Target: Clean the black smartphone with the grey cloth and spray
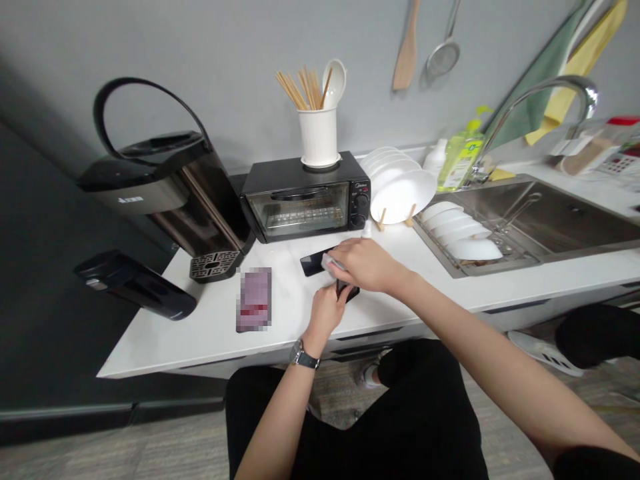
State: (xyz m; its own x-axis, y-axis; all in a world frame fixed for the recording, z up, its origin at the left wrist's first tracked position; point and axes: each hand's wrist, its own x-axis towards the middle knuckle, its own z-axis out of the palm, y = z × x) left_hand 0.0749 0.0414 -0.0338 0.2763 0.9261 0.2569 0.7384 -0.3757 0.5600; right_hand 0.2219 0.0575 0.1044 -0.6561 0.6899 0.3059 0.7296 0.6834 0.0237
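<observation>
My left hand (pixel 326 311), with a watch on its wrist, is closed round a dark, flat item (pixel 353 293) low over the counter; its kind is mostly hidden by the fingers. Just above, my right hand (pixel 364 261) is closed and holds a small pale grey piece (pixel 330 264), perhaps a cloth or wipe, close to the left thumb. A black, glossy flat thing like a phone (pixel 312 263) shows beside the hands, partly covered by them. Behind my right knuckles the top of a small white bottle (pixel 367 229) sticks up.
On the white counter (pixel 200 343) stand a water dispenser (pixel 200 200), a dark bottle (pixel 135 285), a blurred purple rectangle (pixel 255 299) and a toaster oven (pixel 305 203) bearing a utensil holder (pixel 319 135). Racked plates (pixel 403 197) and a sink (pixel 565 220) are rightward. Another person's shoe (pixel 545 353) shows below.
</observation>
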